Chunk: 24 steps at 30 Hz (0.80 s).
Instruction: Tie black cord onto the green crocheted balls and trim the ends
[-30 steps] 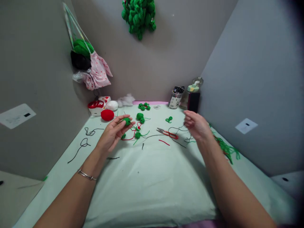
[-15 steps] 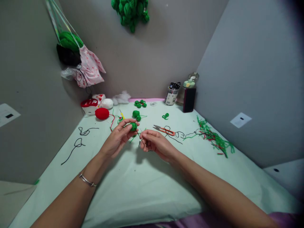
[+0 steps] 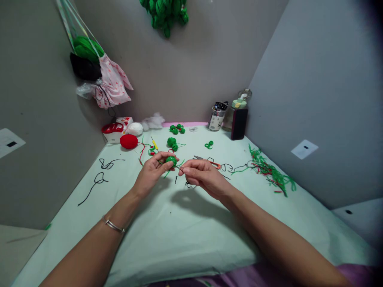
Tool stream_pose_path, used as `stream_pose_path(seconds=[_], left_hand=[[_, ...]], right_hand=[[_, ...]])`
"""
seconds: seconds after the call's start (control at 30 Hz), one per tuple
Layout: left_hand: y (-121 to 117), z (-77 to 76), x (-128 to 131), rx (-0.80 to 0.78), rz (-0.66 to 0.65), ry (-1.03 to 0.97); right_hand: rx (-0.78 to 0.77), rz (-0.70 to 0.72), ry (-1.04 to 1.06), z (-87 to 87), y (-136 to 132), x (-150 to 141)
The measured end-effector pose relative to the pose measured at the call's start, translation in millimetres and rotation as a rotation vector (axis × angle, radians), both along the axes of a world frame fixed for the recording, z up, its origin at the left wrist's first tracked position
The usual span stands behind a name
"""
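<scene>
Between the thumb and fingers of my left hand (image 3: 154, 169) is a small green crocheted ball (image 3: 171, 160). A strand of black yarn (image 3: 179, 168) runs from its right side to my right hand (image 3: 199, 174), which pinches it between thumb and forefinger. Whether a needle is also in that pinch I cannot tell. A loose, curled black end shows below the right fingers. Orange-handled thread snips (image 3: 216, 164) lie just beyond my right hand, which partly covers them. Past my left hand sit more green crocheted pieces (image 3: 172, 143) and a yellow-handled crochet hook (image 3: 154, 144).
A red yarn ball (image 3: 129, 141) and white stuffing (image 3: 154, 121) lie at the back left. A pen cup (image 3: 216, 119), a bottle (image 3: 238, 104) and a phone (image 3: 239, 124) stand at the back right. Yarn scraps (image 3: 269, 171) are heaped along the right wall.
My right hand has shifted slightly right and up, covering more of the snips. The green ball has moved a little right and down in my left hand.
</scene>
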<state>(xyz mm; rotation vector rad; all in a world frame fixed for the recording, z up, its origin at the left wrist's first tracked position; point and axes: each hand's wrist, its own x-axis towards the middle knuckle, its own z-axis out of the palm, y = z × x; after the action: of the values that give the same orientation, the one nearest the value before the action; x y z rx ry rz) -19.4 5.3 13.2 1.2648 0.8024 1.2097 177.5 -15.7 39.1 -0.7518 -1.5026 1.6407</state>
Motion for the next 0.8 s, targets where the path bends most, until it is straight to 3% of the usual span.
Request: stream_pose_path(seconds=[0.07,0.17,0.3,0.43,0.57,0.8], left_hand=[[1.6,-0.4,-2.0,-0.083,-0.065,-0.053],[3.5,0.5,-5.6,-0.197,-0.119,-0.145],[3.6,3.4,-8.2,-0.257,-0.13,-0.23],[1.7,6.1,-6.5,-0.279,-0.14,-0.274],[-1.8,7.9,-2.7,-0.272,-0.158,-0.261],[-5.1,5.5,0.5,-0.223,-0.158,-0.21]], right_hand=[[0.143,-0.027,-0.089,2.7,-0.4,4.3],[0.325,-0.205,-0.171,7.3,2.0,13.1],[0.341,-0.415,-0.175,8.6,9.7,21.7],[0.316,-0.457,-0.155,7.6,11.1,20.9],[0.538,-0.533,-0.282,7.4,5.6,16.1],[0.741,-0.444,-0.473,4.6,-1.8,9.8]])
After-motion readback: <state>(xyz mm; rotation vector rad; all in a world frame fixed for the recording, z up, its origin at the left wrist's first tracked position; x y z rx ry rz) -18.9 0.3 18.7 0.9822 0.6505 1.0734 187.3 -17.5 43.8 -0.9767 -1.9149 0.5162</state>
